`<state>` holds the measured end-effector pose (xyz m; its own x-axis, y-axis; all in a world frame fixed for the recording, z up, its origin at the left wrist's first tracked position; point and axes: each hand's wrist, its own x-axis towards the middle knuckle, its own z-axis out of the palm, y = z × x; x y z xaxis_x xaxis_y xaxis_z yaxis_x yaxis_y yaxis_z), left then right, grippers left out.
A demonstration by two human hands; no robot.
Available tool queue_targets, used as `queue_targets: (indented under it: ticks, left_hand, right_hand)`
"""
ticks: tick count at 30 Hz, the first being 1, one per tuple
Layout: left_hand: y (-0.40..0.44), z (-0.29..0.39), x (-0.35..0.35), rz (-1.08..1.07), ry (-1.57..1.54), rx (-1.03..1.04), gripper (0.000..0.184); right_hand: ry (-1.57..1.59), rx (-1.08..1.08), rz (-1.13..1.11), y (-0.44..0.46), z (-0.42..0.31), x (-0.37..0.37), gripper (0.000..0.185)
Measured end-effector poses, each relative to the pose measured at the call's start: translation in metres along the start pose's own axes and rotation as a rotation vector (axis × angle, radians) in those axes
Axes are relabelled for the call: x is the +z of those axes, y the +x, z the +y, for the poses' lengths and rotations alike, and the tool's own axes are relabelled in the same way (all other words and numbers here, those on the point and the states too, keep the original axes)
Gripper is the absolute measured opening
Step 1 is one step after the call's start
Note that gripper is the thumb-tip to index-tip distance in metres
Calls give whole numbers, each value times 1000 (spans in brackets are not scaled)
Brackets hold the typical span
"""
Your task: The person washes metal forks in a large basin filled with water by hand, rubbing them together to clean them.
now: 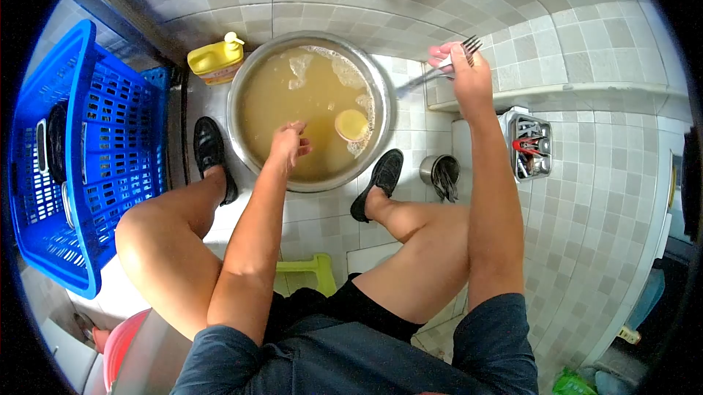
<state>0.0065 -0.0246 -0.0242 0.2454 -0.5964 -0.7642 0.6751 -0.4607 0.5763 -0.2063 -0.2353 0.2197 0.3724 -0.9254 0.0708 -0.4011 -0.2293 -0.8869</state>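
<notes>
A large round metal basin (pixel 388 113) of cloudy brownish water with patches of foam stands on the tiled floor between my feet. My left hand (pixel 291 146) is over the water near the basin's lower middle, fingers bent and partly spread, with nothing visible in it. To its right, a round yellowish item (pixel 351 125) lies in the water. My right hand (pixel 463 71), raised to the right of the basin, holds forks (pixel 471 46) with their tines pointing up and right; their handles extend down and left, blurred at the end.
A blue plastic crate (pixel 117 139) stands at the left. Behind the basin is a yellow pump bottle (pixel 216 60). Right of my foot stands a metal cup (pixel 439 169) of utensils; farther right is a metal tray (pixel 532 147) with more cutlery. A green stool (pixel 322 270) is beneath me.
</notes>
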Motion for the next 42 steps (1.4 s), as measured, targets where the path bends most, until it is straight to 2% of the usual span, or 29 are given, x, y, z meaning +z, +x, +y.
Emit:
queue_targets:
  ticks: [1,4,7,10,12,22,25,27,30,36,39,41,42]
  left_hand:
    - [0,-3,-2,0,-1,1,32]
    - [4,-12,-11,24,13,-54,29]
    - [11,-26,-16,75,26,-81,36]
    - [19,-36,-23,74,-6,-87,35]
    - [21,-37,-26,62,-29,-122,23]
    - [7,-27,-12,118,-32,-85,25]
    - [3,-22,4,32,49,-30,26]
    - [-4,-14,28,21,610,782,26]
    - [-61,37,74,-69,729,1008,30]
    - [-115,81,97,-283,876,1076,29]
    - [-114,79,97,-401,687,1234,23]
    - [-112,82,93,-566,760,987,27]
    - [-115,84,92,-568,761,986,27]
  right_hand:
    - [108,72,-63,-1,0,-1,27]
    - [249,96,-117,-3,-6,2,29]
    - [305,130,-123,-6,-6,0,29]
    - [330,130,-48,-7,-10,3,30]
    - [316,141,-44,-8,-13,4,30]
    - [274,201,-47,-13,-17,1,30]
    - [261,170,-110,-15,-16,1,30]
    - [239,155,-180,-15,-12,3,29]
    - [190,119,-331,-22,-16,13,28]
    - [66,71,-549,-41,-32,43,34]
    - [181,87,-667,-44,-33,50,34]
    - [156,75,-700,-44,-38,49,34]
    - [131,57,-737,-44,-40,49,35]
